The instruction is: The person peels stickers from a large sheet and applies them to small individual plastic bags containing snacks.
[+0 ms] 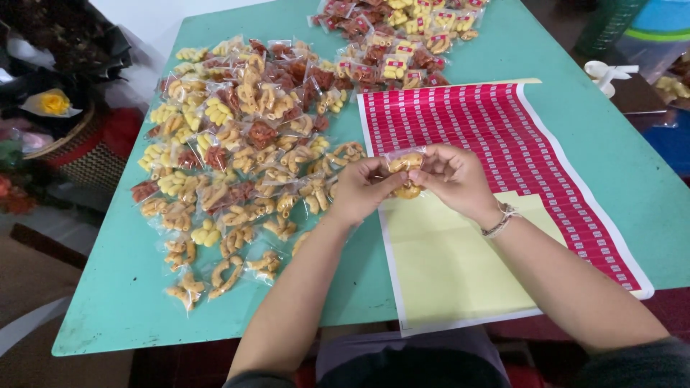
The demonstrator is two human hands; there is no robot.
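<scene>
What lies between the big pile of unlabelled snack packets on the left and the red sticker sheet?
In the head view, only a narrow strip of bare table separates the snack packets from the sticker sheet; the left hand crosses it lower down.

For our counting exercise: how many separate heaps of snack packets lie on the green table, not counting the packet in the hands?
2. The large heap lies left of the red sticker sheet; the smaller heap sits at the table's far edge, partly cut off, so more may be hidden.

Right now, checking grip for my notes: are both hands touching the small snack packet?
Touching: the head view shows left hand and right hand fingers pinching the snack packet.
</scene>
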